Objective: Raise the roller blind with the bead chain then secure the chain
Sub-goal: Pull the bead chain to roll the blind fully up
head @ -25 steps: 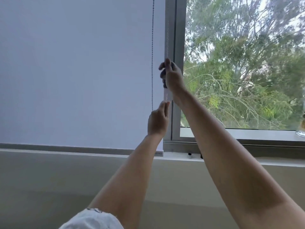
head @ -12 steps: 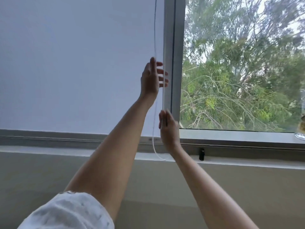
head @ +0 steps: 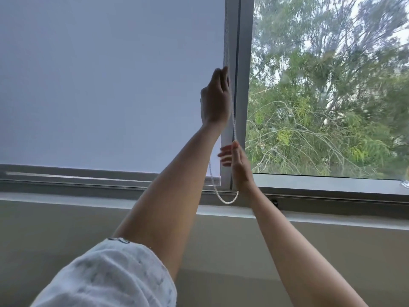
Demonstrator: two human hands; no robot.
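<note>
A white roller blind (head: 110, 85) covers the left window pane, with its bottom bar (head: 213, 181) just above the lower frame. The white bead chain (head: 233, 127) hangs along the blind's right edge beside the grey window post (head: 243, 63). Its loop (head: 226, 200) dangles in front of the sill. My left hand (head: 215, 98) is raised high and closed around the chain. My right hand (head: 238, 167) is lower, pinching the same strand between thumb and forefinger, with the other fingers spread.
The right pane (head: 332, 96) is uncovered glass with green trees outside. A grey sill (head: 321, 216) runs below the window above a plain wall. A small black fitting (head: 275, 203) sits on the lower frame right of my right wrist.
The hands have swapped heights: my right hand dropped from high to low along the chain. My left hand rose, was open half a second ago, and is now closed on the chain.
</note>
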